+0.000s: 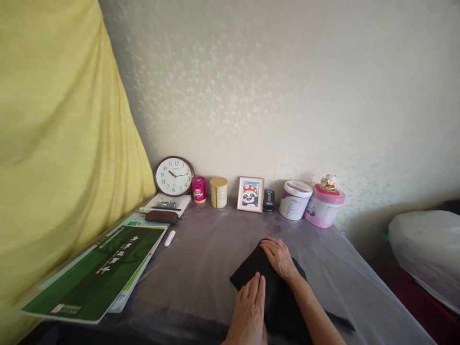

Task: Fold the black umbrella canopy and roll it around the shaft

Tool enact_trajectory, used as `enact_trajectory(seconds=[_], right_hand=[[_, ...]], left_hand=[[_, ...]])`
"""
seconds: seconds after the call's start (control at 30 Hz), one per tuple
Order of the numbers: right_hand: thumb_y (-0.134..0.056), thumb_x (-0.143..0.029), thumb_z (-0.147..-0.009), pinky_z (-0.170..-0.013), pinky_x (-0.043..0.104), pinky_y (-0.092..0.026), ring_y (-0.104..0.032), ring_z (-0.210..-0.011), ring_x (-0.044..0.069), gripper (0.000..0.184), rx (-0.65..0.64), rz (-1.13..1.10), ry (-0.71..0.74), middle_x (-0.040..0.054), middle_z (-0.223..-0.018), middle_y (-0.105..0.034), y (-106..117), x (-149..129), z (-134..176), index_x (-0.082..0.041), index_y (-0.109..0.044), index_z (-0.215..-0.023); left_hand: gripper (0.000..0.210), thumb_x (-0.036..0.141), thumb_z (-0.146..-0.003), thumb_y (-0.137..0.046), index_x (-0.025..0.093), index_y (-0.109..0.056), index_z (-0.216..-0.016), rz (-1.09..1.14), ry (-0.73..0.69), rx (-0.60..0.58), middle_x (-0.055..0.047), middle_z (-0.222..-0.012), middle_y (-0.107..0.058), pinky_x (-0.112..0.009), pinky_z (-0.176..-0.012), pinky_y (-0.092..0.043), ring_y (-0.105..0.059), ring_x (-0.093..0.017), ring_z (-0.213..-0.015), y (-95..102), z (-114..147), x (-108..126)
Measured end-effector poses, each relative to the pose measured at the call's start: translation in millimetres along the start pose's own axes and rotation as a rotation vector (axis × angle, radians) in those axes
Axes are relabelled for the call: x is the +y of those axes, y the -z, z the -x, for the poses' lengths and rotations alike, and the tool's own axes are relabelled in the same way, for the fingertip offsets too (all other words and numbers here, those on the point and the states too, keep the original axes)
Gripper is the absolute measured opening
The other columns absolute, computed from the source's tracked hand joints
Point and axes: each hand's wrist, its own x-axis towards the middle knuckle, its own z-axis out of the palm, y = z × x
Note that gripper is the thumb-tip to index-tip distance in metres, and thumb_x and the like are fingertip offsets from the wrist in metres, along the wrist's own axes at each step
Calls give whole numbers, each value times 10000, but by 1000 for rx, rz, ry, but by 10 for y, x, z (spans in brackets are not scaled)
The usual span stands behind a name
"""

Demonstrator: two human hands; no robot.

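Observation:
A black piece of cloth (283, 306), folded at its far end, lies on the table near its front edge. My left hand (250, 304) rests along the cloth's left side with fingers stretched out and close together. Farther forward, my right hand (279, 258) lies flat across the cloth's far part, fingers extended. Neither hand grips anything. My right forearm covers part of the cloth, and its near end runs out of view. A thin dark strip (339, 320) sticks out to the right of that forearm; whether it belongs to the cloth I cannot tell.
Green books (82, 273), a brown case (161, 217) and a small white object (170, 238) are on the left. Along the wall stand a clock (175, 175), a pink can (199, 189), a yellow-lidded can (219, 193), a framed panda picture (250, 194) and two tubs (295, 201).

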Motion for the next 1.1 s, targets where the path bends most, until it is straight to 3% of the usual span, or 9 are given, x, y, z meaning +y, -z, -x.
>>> enact_trajectory(seconds=[0.13,0.23,0.33,0.47,0.53,0.73,0.9,1.1], right_hand=[[-367,-263,-889,-1011,394,-346,-513,-1156,207,326,30,44,-83,71,-1155,-638,2,176,-151,-198,-651,-1036],[-358,-271,-891,-993,410,-368,-539,-1116,233,339,144,101,-164,119,-1168,-620,95,169,-130,-160,-628,-1063],[-361,-332,-908,-978,392,-390,-548,-1091,230,344,220,36,-85,115,-1111,-643,195,35,47,-168,-632,-1040],[-383,-345,-914,-1008,386,-374,-521,-1140,211,320,80,-66,85,70,-1067,-670,162,-113,291,-210,-663,-988],[-386,-314,-910,-1040,419,-334,-488,-1186,215,312,63,-50,96,61,-1118,-654,90,-89,298,-214,-664,-1013],[-378,-282,-882,-1033,440,-332,-474,-1211,233,345,116,90,-153,92,-1241,-582,26,187,15,-189,-613,-1117],[-370,-247,-864,-976,375,-395,-566,-1088,205,331,163,80,-310,85,-1124,-646,366,345,59,-186,-628,-1062],[-429,-210,-837,-892,306,-441,-619,-986,188,283,-41,65,-369,45,-1035,-689,853,402,266,-207,-665,-994]], left_hand=[[919,110,-560,-456,143,-131,-1420,-3,22,-8,-54,-1510,-131,-436,-1107,-234,-231,-270,-1350,-31,-18,-27],[896,105,-577,-446,151,-141,-1419,-8,25,13,-50,-1510,-131,-441,-1104,-239,-232,-271,-1350,-17,-16,2],[855,88,-610,-422,146,-146,-1417,-16,42,-2,-54,-1509,-136,-433,-1105,-240,-224,-258,-1354,13,-15,36],[839,92,-621,-427,129,-158,-1415,-15,49,-24,-69,-1507,-140,-435,-1107,-233,-211,-263,-1359,20,-23,27],[847,109,-622,-439,141,-148,-1417,-6,37,-5,-62,-1510,-124,-434,-1109,-228,-200,-261,-1363,4,-26,8],[900,129,-581,-468,128,-137,-1417,-25,52,-24,-94,-1508,-75,-468,-1105,-221,-170,-278,-1371,24,-14,52],[870,84,-581,-437,105,-173,-1409,-69,73,20,-142,-1498,-115,-496,-1098,-217,-159,-297,-1369,104,68,158],[856,75,-603,-427,116,-153,-1413,-130,59,26,-153,-1501,-116,-475,-1087,-246,-181,-284,-1366,81,109,131]])
